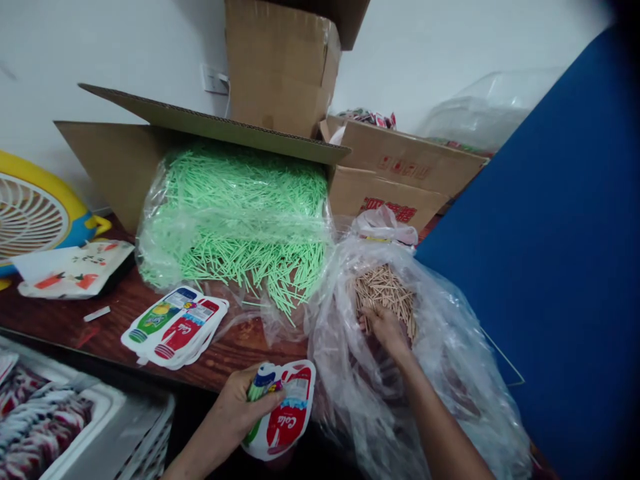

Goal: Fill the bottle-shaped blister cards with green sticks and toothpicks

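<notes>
My left hand (250, 407) is closed around a printed card packet (293, 413) with a red cola bottle picture, low in the middle of the view. My right hand (383, 327) reaches into a clear plastic bag (450, 327), its fingers closed on some of the thin brown sticks (385, 290) there. A stack of similar printed cards (175, 327) lies on the dark wooden table (250, 347), left of my left hand. Behind them, many light green sticks (245, 213) spill from clear plastic in an open cardboard box (120, 160).
A yellow and blue fan (45, 207) and a printed pouch (80, 267) are at the left. A white bin (100, 407) of packets stands lower left. More cardboard boxes (280, 67) rise behind, and a blue panel (540, 240) closes off the right.
</notes>
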`<state>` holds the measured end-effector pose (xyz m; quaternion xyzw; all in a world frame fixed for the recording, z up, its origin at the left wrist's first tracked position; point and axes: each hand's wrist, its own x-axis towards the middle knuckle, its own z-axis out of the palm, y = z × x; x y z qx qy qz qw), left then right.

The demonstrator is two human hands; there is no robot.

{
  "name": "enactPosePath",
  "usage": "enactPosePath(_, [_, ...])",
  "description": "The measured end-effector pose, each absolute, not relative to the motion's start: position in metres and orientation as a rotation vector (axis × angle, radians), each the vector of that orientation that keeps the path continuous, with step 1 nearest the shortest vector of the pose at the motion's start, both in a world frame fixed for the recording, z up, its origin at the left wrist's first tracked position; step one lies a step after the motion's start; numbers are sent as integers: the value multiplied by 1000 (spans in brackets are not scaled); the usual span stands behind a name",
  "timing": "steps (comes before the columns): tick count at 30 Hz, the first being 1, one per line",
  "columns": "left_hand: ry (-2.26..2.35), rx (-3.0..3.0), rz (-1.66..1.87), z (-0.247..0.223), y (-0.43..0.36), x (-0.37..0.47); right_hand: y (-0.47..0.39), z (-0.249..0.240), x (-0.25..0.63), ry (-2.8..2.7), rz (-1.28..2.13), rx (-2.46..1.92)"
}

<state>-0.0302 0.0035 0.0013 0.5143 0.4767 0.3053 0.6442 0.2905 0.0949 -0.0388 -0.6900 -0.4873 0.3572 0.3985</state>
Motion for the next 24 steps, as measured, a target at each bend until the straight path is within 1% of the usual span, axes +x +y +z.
enactPosePath(6, [1035, 1175, 715, 4, 3, -31, 96, -20, 308, -1223, 799, -1793])
enactPosePath(9, [997, 1160, 719, 7, 0, -30, 78, -3, 286, -1171, 764, -1716])
enactPosePath(10, [984, 1151, 720, 8, 0, -30, 70, 4, 271, -1142, 783, -1653])
enactPosePath(13, [934, 1140, 714, 12, 1, -28, 42, 24, 211, -752, 1071, -1077])
enactPosePath(15, [876, 1130, 704, 15, 2, -27, 26, 34, 171, -620, 1218, -897])
enactPosePath(19, [773, 1072, 711, 19, 0, -31, 10, 39, 127, -598, 1332, -830])
enactPosePath(24, [741, 1013, 685, 17, -3, -35, 9, 42, 124, -617, 1289, -840])
